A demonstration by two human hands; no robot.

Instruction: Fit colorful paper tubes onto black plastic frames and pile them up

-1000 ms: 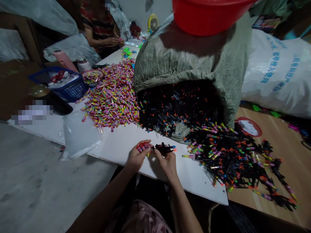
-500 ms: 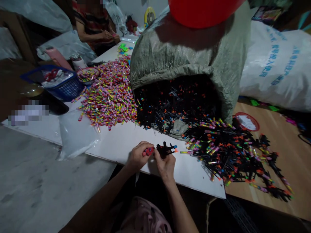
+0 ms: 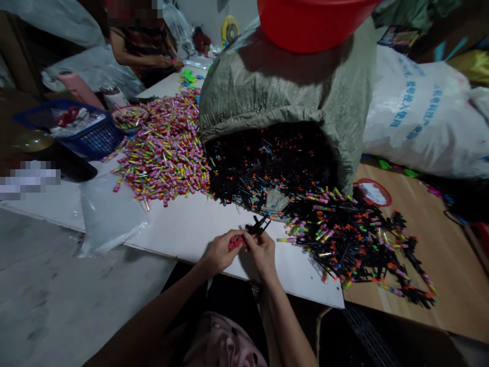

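My left hand (image 3: 219, 251) is closed around a few small pink-red caps (image 3: 236, 241), over the near edge of the white board (image 3: 183, 224). My right hand (image 3: 263, 248) touches it, fingers closed on a small bunch of black sticks (image 3: 256, 226) pointing away from me. Just right of my hands lies a spread heap of black sticks with coloured tips (image 3: 355, 244). More of them spill out of a grey-green woven sack (image 3: 282, 97) lying on its side. A big pile of pink and multicoloured caps (image 3: 164, 148) lies to the left of the sack.
A red basin (image 3: 309, 20) sits on top of the sack. A clear plastic bag (image 3: 109, 214) lies left of me; a blue basket (image 3: 82, 130) stands behind it. A white printed sack (image 3: 424, 117) lies at right. Another person (image 3: 141, 43) works at the far end.
My hands have stayed together and drawn slightly nearer the board's edge. The black stick bunch in my right hand has turned from pointing right to pointing away from me.
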